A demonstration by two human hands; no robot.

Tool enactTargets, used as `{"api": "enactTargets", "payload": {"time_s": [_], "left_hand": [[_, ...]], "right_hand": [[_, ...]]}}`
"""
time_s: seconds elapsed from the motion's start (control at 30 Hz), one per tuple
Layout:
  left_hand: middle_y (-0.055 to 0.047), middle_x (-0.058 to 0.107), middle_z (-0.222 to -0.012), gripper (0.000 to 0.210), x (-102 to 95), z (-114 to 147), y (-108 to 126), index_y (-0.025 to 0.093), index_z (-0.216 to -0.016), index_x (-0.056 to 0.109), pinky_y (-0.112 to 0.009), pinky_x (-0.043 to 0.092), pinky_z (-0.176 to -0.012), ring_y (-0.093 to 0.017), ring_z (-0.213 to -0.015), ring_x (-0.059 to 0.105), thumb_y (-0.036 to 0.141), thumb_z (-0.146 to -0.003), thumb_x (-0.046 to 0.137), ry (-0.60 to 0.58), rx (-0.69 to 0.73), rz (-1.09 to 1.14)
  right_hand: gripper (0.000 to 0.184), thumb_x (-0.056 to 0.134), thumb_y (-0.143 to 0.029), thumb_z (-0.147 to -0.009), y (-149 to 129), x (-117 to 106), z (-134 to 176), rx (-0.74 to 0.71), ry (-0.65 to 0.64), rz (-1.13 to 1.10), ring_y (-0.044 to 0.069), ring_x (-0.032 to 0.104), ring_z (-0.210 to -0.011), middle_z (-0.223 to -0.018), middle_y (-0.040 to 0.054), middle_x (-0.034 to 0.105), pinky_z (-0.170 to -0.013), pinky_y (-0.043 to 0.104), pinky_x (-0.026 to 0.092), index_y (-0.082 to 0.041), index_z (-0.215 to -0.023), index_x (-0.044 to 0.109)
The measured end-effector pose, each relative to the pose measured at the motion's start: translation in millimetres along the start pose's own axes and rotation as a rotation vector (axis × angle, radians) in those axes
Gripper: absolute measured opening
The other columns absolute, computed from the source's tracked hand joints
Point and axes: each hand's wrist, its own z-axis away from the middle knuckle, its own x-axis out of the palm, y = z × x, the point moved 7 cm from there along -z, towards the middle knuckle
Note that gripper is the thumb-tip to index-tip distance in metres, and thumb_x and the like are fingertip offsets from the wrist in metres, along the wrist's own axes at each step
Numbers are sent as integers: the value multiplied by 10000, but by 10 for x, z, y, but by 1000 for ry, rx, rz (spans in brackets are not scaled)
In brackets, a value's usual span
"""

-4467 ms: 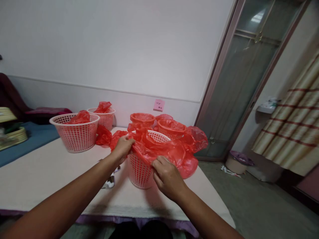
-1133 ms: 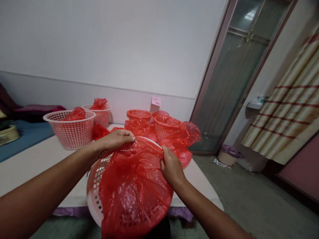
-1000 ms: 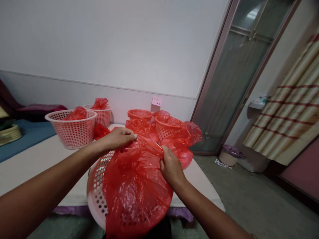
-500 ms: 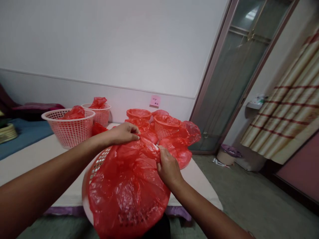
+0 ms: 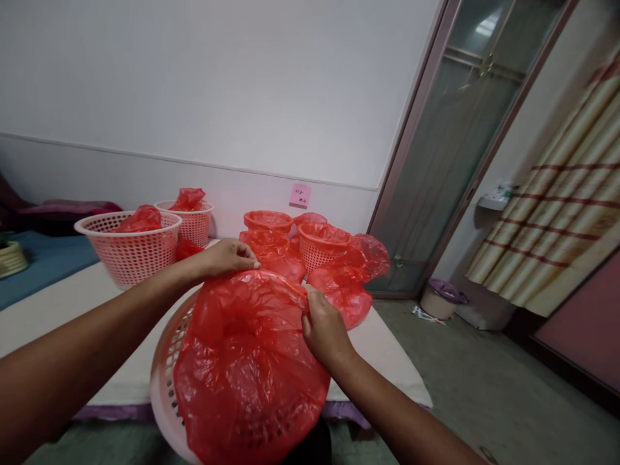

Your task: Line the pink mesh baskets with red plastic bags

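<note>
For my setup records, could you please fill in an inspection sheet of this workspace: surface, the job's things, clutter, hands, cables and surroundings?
Surface: white top, purple cloth below its near edge.
Job's things: red bag spread over most of the held basket, whose mouth tilts toward the person.
Clutter: two white baskets at left, red plastic inside; two red-lined baskets farther right.
Left hand: pinching the bag at the far rim.
Right hand: gripping the bag farther right.
Cables: nothing seen.
Surroundings: pink note on the wall; glass door; curtain; bin beside white strips on the floor.
</note>
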Motion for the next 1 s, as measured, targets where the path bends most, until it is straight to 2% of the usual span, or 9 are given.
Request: {"api": "enactTargets", "payload": {"time_s": [0.17, 0.37, 0.57, 0.7, 0.83, 0.9, 1.0], "left_hand": [[-35, 676, -685, 322, -100, 159, -155, 155, -728, 708, -231, 438, -529, -132, -566, 572, 450, -653, 813, -76, -95, 219], [-59, 701, -731, 303, -134, 256, -461, 152, -758, 712, -248, 519, -567, -150, -603, 626, 400, -646, 844, -114, -176, 520], [-121, 741, -818, 252, -166, 352, -810, 109, -840, 723, -285, 588, -655, -199, -697, 699, 257, -669, 834, -62, -228, 733], [-95, 734, -784, 121, -237, 359, -1010, 117, -840, 705, -248, 593, -670, -156, -670, 694, 216, -780, 740, 45, -217, 827], [-74, 735, -817, 158, -298, 502, -1022, 142, -882, 706, -213, 585, -662, -133, -703, 694, 295, -843, 696, 91, -196, 838], [-72, 732, -836, 204, -306, 622, -970, 147, -880, 710, -221, 585, -663, -144, -728, 694, 342, -823, 725, 67, -190, 807], [-62, 725, -823, 205, -312, 782, -928, 139, -868, 710, -213, 575, -642, -143, -707, 684, 278, -749, 802, 43, -193, 753]], "right_hand": [[483, 409, -48, -766, 196, 7, -64, 51, 42, -38, 269, 629, -1122, -1184, 192, 649, -972, 406, 502, -106, -1234, 517], [408, 409, -71, -755, 287, 44, -95, 55, 64, -59, 276, 649, -1018, -1080, 160, 669, -881, 388, 512, -147, -1136, 534], [243, 433, -118, -742, 511, 34, -132, 186, 83, 4, 230, 634, -766, -822, 75, 657, -682, 302, 463, -191, -947, 541], [180, 430, -147, -738, 555, 24, -156, 200, 86, 23, 209, 594, -691, -752, 50, 623, -625, 280, 404, -206, -890, 506], [123, 411, -179, -739, 555, 17, -167, 194, 79, 45, 207, 558, -648, -711, 46, 585, -592, 282, 358, -219, -847, 456], [101, 405, -191, -741, 553, 11, -173, 188, 81, 52, 205, 542, -630, -690, 38, 563, -573, 281, 335, -227, -830, 435], [89, 412, -192, -741, 530, 2, -189, 167, 97, 61, 195, 515, -594, -655, 18, 535, -551, 275, 311, -234, -818, 427]]}}
